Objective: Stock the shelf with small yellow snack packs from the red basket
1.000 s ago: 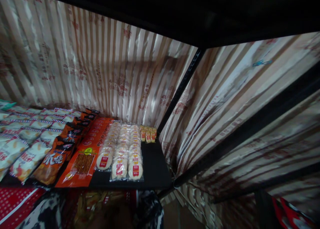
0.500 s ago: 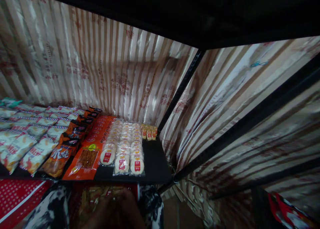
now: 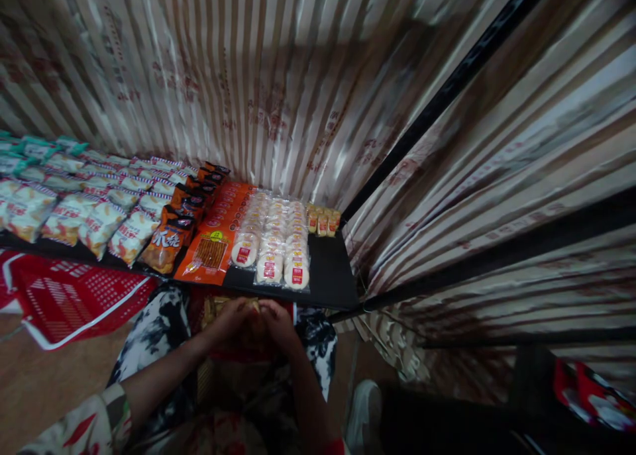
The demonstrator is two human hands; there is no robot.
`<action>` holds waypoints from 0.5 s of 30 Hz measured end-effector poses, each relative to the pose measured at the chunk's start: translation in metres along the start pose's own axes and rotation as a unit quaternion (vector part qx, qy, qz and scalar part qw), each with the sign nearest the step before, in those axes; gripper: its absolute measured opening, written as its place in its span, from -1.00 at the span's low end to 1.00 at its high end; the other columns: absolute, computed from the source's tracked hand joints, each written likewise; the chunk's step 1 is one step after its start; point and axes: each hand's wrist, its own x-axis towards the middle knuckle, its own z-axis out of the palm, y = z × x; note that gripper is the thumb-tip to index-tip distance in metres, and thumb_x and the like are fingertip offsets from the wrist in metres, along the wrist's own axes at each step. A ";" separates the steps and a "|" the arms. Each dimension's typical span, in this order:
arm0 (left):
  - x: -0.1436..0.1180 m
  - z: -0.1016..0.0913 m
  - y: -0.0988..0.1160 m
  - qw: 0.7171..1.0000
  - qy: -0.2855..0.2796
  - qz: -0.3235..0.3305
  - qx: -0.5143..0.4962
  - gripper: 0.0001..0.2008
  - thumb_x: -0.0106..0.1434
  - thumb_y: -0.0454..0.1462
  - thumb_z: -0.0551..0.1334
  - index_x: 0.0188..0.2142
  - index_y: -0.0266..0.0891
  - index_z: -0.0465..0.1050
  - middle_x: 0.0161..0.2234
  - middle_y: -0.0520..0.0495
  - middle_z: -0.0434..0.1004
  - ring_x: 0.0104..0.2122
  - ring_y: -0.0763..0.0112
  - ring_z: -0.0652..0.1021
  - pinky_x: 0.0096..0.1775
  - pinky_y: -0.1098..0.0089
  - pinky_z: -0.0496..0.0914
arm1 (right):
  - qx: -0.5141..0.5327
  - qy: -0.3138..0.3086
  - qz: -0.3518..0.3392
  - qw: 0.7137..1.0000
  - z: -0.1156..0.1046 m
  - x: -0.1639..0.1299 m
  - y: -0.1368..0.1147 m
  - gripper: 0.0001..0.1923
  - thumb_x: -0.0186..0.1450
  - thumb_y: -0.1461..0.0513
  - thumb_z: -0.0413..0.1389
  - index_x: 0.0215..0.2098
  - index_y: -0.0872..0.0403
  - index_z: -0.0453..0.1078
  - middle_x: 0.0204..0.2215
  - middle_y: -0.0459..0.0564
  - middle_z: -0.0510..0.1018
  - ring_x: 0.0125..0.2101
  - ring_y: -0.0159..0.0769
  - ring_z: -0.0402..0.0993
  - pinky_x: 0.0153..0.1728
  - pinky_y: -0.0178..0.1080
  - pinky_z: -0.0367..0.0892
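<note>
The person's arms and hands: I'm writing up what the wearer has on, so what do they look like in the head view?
Both forearms are bare. The left hand and right hand wear no gloves; the dim light hides any rings. The left arm ends in a short sleeve of pale cloth printed with red and green shapes. A strip of red cloth shows at the right arm near the frame's bottom edge.

We see a dim, warm-toned scene. Light glares off the glossy striped curtain (image 3: 278, 77) and the snack wrappers on the shelf (image 3: 330, 283). Our hands sit in deep shadow below it, soft and murky. Straight lines bow towards the edges, and the right side smears with blur.
</note>
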 end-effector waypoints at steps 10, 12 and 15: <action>-0.007 -0.007 0.022 0.986 0.004 -0.055 -0.155 -0.68 -0.07 -0.07 0.20 -0.45 -0.30 0.41 -0.49 0.00 0.47 -0.45 0.38 0.44 -0.36 0.42 0.29 | 0.024 -0.001 -0.015 1.000 0.001 -0.013 -0.025 -0.57 0.20 -0.04 0.05 -0.11 0.05 0.43 -0.14 0.00 0.55 -0.12 -0.18 0.45 -0.06 -0.13 0.31; -0.008 -0.007 0.025 0.981 0.010 -0.069 -0.179 -0.67 -0.08 -0.06 0.23 -0.45 -0.30 0.39 -0.51 0.01 0.45 -0.47 0.40 0.43 -0.37 0.43 0.28 | 0.037 0.004 -0.011 0.999 0.000 -0.016 -0.028 -0.55 0.18 -0.06 0.07 -0.11 0.04 0.42 -0.14 0.00 0.55 -0.12 -0.17 0.45 -0.06 -0.12 0.31; -0.011 -0.005 0.029 0.975 0.023 -0.086 -0.204 -0.67 -0.08 -0.07 0.25 -0.45 -0.30 0.37 -0.53 0.03 0.42 -0.49 0.43 0.43 -0.40 0.44 0.27 | 0.056 0.012 0.001 0.998 -0.004 -0.020 -0.032 -0.52 0.14 -0.09 0.12 -0.13 0.05 0.42 -0.16 0.01 0.56 -0.13 -0.16 0.46 -0.06 -0.11 0.32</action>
